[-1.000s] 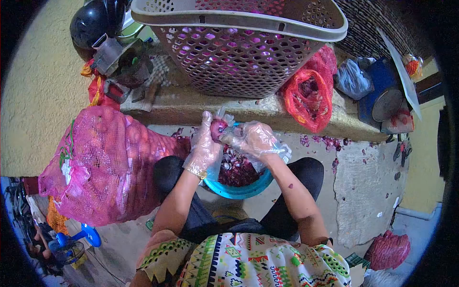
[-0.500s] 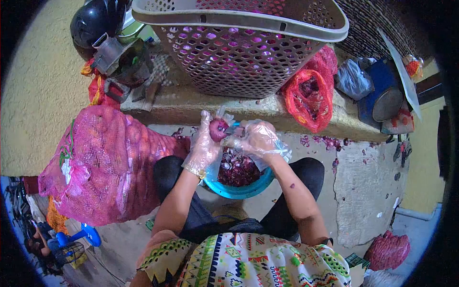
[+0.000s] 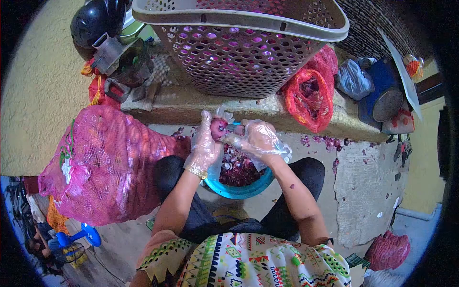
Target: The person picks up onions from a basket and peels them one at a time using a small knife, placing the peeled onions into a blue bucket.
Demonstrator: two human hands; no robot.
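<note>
In a clear plastic glove, my left hand [image 3: 206, 146] is closed on a red onion [image 3: 219, 129] above a blue basin [image 3: 242, 193]. My right hand [image 3: 258, 138], also gloved, holds a small knife [image 3: 234, 128] by its handle, with the blade against the onion's right side. Part of the handle is hidden by the fingers. Dark red onion peels and pale scraps [image 3: 237, 171] lie in the basin between my knees.
A large pink mesh sack of onions [image 3: 107, 165] stands at the left. Ahead, a tall grey plastic basket [image 3: 239, 60] rests on a concrete ledge [image 3: 191, 106], beside an open red mesh bag [image 3: 311, 103]. Peels [image 3: 330, 142] lie on the floor at the right.
The onion has turned slightly in my left hand. My right hand and the knife have shifted a little against it.
</note>
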